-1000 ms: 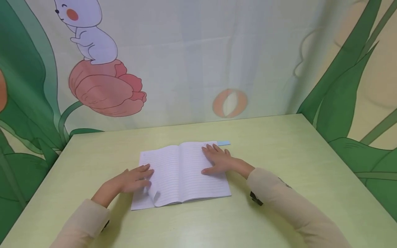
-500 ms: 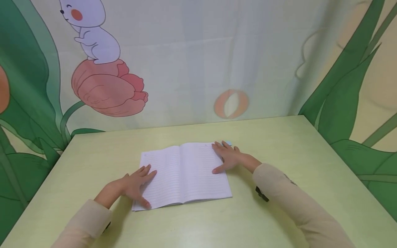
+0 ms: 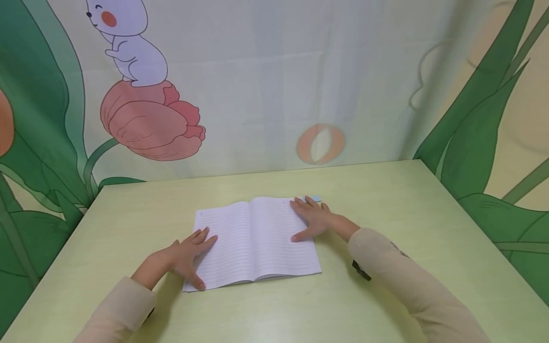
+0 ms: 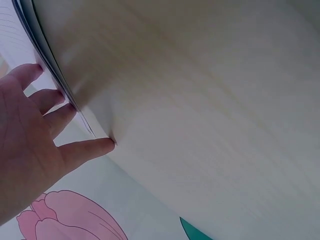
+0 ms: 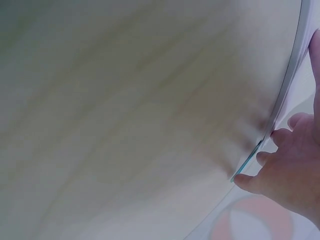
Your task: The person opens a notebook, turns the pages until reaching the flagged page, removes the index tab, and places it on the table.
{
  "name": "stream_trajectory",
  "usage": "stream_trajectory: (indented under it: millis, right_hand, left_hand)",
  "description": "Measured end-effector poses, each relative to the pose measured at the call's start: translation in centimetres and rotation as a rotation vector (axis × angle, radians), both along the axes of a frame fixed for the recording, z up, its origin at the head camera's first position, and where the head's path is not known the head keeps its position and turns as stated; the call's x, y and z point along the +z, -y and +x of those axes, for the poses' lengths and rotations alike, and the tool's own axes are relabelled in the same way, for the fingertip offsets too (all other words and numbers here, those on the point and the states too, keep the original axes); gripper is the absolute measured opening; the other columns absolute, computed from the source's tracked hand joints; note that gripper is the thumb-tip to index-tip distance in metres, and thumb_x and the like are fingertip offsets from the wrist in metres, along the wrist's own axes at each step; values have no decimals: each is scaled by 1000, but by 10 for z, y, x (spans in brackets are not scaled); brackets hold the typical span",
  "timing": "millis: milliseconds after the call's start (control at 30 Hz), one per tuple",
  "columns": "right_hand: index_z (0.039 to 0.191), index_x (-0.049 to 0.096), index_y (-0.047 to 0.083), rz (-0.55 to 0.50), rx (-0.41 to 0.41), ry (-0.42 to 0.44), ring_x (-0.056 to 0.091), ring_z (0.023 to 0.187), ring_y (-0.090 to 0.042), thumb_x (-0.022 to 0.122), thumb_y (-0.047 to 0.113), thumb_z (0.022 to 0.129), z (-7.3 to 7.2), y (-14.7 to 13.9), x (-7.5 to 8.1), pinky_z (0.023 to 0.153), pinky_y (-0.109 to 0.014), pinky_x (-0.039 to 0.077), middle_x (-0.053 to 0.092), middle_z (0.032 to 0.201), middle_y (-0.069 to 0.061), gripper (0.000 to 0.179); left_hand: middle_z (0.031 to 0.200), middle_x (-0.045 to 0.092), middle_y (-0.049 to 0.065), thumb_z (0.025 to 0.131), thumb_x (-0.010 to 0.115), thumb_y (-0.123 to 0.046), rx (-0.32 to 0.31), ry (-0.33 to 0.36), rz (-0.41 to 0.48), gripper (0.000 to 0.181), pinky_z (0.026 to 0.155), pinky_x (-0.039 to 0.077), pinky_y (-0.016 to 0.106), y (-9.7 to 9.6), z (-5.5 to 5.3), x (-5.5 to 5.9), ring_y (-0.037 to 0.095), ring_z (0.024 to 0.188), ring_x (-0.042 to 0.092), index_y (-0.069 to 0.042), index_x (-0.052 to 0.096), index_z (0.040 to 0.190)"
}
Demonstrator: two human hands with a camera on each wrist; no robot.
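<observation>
An open notebook with lined pages lies flat on the table in the head view. My left hand rests on the left page's outer edge, fingers spread and thumb at the near corner. In the left wrist view the left hand's fingers reach along the notebook's edge, one of them down on the tabletop. On the right page's outer edge rests my right hand, its fingers spread too. A light blue tab sticks out past the page's far right corner, close to the right fingertips. Both palms hold nothing.
The pale yellow-green table spreads around the notebook on all sides. Behind it hangs a printed curtain with a white animal, a pink flower and green leaves. Beige sleeves cover both forearms, with a dark strap piece under the right one.
The curled left page corner now lies flat, and my left thumb has come down onto it. My right hand has shifted outward to the right page's edge, near the blue tab.
</observation>
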State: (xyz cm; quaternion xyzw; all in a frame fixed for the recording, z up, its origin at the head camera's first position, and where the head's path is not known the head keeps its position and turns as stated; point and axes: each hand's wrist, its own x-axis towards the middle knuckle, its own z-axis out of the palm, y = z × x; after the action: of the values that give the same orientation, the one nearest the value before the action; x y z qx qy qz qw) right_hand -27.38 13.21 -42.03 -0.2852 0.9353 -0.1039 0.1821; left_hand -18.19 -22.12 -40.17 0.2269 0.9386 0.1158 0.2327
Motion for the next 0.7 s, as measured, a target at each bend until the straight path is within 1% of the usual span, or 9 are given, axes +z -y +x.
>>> stream_trajectory:
  millis: [200, 300, 433, 600, 667, 700]
  right_hand:
    - [147, 6, 10, 24, 9, -22, -5, 137, -35, 56, 66, 75, 2, 7, -1, 101, -63, 5, 1, 152, -13, 105]
    - [147, 6, 11, 20, 7, -18, -6, 137, -34, 56, 65, 75, 4, 10, -1, 101, -62, 4, 0, 152, -12, 103]
    - [147, 6, 12, 11, 5, -14, -7, 137, -34, 56, 65, 76, 6, 15, 0, 101, -62, 2, 0, 152, -12, 102]
    - [147, 7, 13, 30, 10, -21, -7, 137, -33, 54, 67, 76, 7, 21, 1, 101, -62, 3, -1, 152, -11, 102]
    - [148, 6, 13, 43, 14, -22, -8, 137, -32, 53, 68, 76, 7, 24, 0, 102, -62, 3, -2, 152, -10, 102]
    - [148, 6, 14, 45, 16, -21, -8, 137, -32, 53, 68, 76, 7, 26, 0, 102, -62, 3, -2, 152, -10, 102]
  left_hand:
    - [148, 5, 25, 57, 81, -48, -7, -1, 3, 114, 90, 10, 74, 1, 0, 0, 43, 134, 3, -3, 21, 144]
    - [148, 7, 25, 62, 78, -49, -1, 7, 19, 110, 90, 10, 74, 0, -1, 0, 43, 134, 4, -3, 22, 144]
    - [148, 9, 26, 70, 71, -53, 19, 13, 44, 102, 92, 10, 72, 0, -5, 0, 44, 134, 6, -2, 22, 144]
    - [145, 15, 29, 78, 64, -52, 20, 2, 140, 97, 102, 13, 59, 2, -13, -1, 45, 133, 12, 6, 19, 141]
    - [145, 16, 28, 80, 63, -50, 28, 5, 177, 96, 105, 14, 52, 3, -16, -1, 43, 133, 13, 8, 18, 141]
    - [146, 17, 27, 80, 62, -50, 34, 7, 188, 95, 106, 14, 51, 3, -17, -1, 41, 134, 13, 7, 17, 141]
